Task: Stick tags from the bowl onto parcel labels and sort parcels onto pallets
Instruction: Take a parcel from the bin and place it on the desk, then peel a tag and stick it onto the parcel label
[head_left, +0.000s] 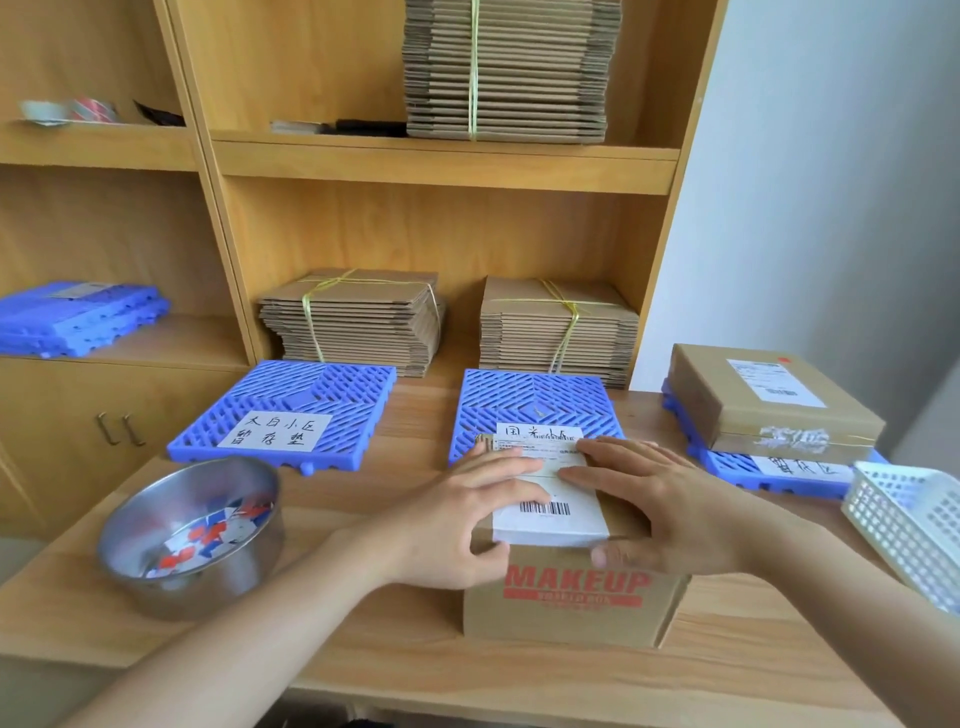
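Observation:
A brown cardboard parcel (571, 610) printed MAKEUP in red stands on the wooden table in front of me. A white shipping label (553, 522) with a barcode lies on its top. My left hand (462, 519) rests flat across the label's left side, thumb at the box's front edge. My right hand (660, 499) lies flat over the label's right side, thumb on the front edge too. A steel bowl (244, 577) with several red, blue and white tags (213, 530) sits to the left.
Three blue grid pallets with handwritten signs lie behind: left (322, 395), middle (535, 400), right (737, 467). The right one bears a taped flat parcel (763, 410). A white plastic basket (914, 525) sits at the right edge. Shelves behind hold bundled flat cartons (353, 322).

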